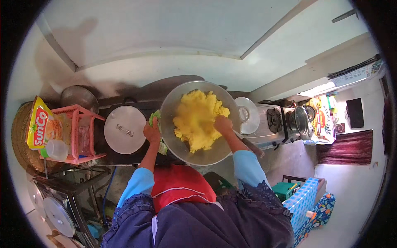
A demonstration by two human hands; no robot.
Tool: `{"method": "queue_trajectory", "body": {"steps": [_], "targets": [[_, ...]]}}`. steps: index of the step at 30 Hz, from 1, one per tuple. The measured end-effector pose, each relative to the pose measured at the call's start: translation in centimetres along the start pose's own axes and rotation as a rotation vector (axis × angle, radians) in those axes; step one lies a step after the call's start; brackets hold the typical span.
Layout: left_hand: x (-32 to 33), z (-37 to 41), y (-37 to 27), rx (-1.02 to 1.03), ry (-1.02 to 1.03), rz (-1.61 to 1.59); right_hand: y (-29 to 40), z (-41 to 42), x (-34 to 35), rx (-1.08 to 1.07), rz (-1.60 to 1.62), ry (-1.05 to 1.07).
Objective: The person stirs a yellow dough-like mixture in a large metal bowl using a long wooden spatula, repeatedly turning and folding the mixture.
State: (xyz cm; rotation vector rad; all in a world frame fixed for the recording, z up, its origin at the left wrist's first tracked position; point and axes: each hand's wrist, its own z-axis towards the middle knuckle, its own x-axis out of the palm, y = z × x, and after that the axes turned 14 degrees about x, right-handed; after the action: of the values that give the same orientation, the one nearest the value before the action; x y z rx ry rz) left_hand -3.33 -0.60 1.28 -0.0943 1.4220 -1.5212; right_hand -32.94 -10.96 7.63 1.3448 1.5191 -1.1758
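Note:
A large metal wok (214, 156) stands before me, holding a thick, lumpy yellow mash (198, 114). My left hand (152, 131) grips a green cloth (155, 116) against the wok's left side, where the cloth and fingers hide any handle. My right hand (223, 125) is closed in a fist over the right part of the mash. It holds a long-handled utensil, whose wooden handle end (252, 147) sticks out past my forearm and over the wok's rim. The utensil's working end cannot be seen.
Left of the wok lies a round metal lid (125, 130). Beyond it are a pink plastic rack (76, 133) and a yellow SunCo pouch (38, 124). At right, another lid (248, 116) rests on a steel gas stove (263, 133), with a pot (301, 119) farther along.

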Motion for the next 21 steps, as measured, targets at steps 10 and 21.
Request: {"method": "queue_trajectory", "body": {"steps": [10,21], "targets": [[-0.6,-0.5,0.3,0.040,-0.078,0.126,-2.3,-9.8,-3.2,-0.193,-0.028,0.017],[0.3,-0.1,-0.6,0.063,-0.092,0.199,-0.1,1.9,1.3,-0.281,0.046,-0.202]]}}
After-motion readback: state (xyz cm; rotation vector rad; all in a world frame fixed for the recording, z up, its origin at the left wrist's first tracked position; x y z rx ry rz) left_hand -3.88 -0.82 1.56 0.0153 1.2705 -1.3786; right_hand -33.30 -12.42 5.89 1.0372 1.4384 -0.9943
